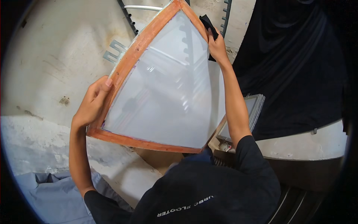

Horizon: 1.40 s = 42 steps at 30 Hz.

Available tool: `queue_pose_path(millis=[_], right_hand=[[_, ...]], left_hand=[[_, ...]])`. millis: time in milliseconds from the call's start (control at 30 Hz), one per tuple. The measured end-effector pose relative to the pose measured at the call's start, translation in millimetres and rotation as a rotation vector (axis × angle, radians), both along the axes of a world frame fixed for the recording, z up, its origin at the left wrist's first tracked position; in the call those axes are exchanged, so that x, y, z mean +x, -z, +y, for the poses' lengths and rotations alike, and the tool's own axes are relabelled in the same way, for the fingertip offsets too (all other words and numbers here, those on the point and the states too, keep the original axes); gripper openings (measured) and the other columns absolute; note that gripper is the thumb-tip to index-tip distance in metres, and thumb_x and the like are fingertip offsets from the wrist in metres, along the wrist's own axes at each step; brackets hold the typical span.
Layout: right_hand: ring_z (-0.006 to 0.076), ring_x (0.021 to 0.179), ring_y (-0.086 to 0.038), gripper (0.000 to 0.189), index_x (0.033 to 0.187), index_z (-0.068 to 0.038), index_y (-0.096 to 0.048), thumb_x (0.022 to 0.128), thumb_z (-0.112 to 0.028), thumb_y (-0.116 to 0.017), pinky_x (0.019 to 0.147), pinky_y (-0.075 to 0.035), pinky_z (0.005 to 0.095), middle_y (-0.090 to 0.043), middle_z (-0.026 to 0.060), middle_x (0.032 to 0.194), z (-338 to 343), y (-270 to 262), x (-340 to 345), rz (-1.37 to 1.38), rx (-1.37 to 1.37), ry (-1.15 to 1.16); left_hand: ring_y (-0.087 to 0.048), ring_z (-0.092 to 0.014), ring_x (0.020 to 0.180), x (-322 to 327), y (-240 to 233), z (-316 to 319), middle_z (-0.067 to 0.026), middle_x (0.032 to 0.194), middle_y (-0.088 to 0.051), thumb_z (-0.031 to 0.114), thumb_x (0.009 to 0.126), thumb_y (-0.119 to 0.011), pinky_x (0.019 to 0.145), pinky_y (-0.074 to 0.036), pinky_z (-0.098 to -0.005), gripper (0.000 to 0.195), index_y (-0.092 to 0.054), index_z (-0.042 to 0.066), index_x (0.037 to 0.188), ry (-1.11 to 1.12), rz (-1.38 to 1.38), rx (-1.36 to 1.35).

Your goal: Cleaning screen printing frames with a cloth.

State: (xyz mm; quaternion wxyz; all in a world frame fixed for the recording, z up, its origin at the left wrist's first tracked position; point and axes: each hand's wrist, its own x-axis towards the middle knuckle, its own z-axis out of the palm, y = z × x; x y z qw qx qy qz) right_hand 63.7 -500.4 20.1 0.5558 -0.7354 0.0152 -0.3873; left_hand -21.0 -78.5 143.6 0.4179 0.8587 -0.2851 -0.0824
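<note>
A wooden-framed screen-printing mesh (165,92), its frame orange-brown and its mesh pale and translucent, is held up in front of me. My left hand (96,96) grips the frame's left side near the lower corner, thumb on the front face. My right hand (217,47) is at the upper right side of the frame, with a black cloth (208,26) held in its fingers against the wood. Part of the cloth also shows below that hand, at the frame's edge. Purple marks run along the inner edge of the wood.
Dark slotted rack rails (128,18) and a white rod (145,7) are behind the frame. A grey slotted metal plate (114,51) is on the stained wall. A black curtain (288,70) hangs at right, near grey framed panels (256,112). Grey-blue fabric (56,196) lies lower left.
</note>
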Motion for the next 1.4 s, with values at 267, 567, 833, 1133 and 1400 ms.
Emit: queue_pose_path(millis=[267,567,833,1133,1400], right_hand=[[0.0166,0.09,-0.056,0.033,0.118,0.005,-0.059,0.107,-0.024,-0.049,0.088,-0.046,0.0294,-0.066,0.0104,0.097,-6,-14,-3,-0.052,-0.091,-0.016],[0.0151,0.094,-0.057,0.035,0.117,0.004,-0.06,0.107,-0.027,-0.049,0.089,-0.046,0.029,-0.067,0.0083,0.101,-28,34,0,0.026,-0.011,0.06],[0.0161,0.094,-0.06,0.035,0.119,0.002,-0.062,0.106,-0.027,-0.049,0.088,-0.046,0.0299,-0.068,0.0087,0.1,-32,38,-6,0.052,0.055,0.09],[0.026,0.125,-0.055,0.035,0.138,-0.002,-0.052,0.104,-0.006,-0.047,0.109,-0.038,0.0342,-0.059,0.0145,0.133,14,14,-17,-0.423,-0.122,0.323],[0.035,0.145,-0.037,0.078,0.147,-0.005,-0.047,0.071,0.01,-0.051,0.121,-0.023,0.0512,-0.044,0.017,0.154,133,30,-58,-0.308,-0.72,-0.167]], left_hand=[[-0.041,-0.007,0.085,3,-23,-5,0.0041,0.086,-0.047,0.038,0.11,-0.039,0.08,-0.04,-0.0236,0.041,-0.053,0.004,0.093,-0.028,-0.007,0.02],[-0.04,-0.011,0.078,15,1,-42,0.0002,0.079,-0.042,0.04,0.109,-0.039,0.074,-0.041,-0.0282,0.044,-0.051,0.002,0.091,-0.109,-0.038,0.142],[-0.036,-0.012,0.072,26,12,-47,0.0009,0.073,-0.038,0.042,0.109,-0.038,0.068,-0.04,-0.0291,0.047,-0.046,0.003,0.085,-0.097,-0.07,0.148],[-0.037,-0.01,0.067,31,15,-43,0.0022,0.071,-0.04,0.043,0.109,-0.034,0.063,-0.039,-0.0283,0.048,-0.045,0.005,0.083,-0.152,0.016,0.101],[-0.037,-0.013,0.075,26,11,-36,-0.0004,0.076,-0.042,0.055,0.107,-0.03,0.073,-0.041,-0.0291,0.06,-0.045,0.002,0.083,-0.2,0.061,0.155]])
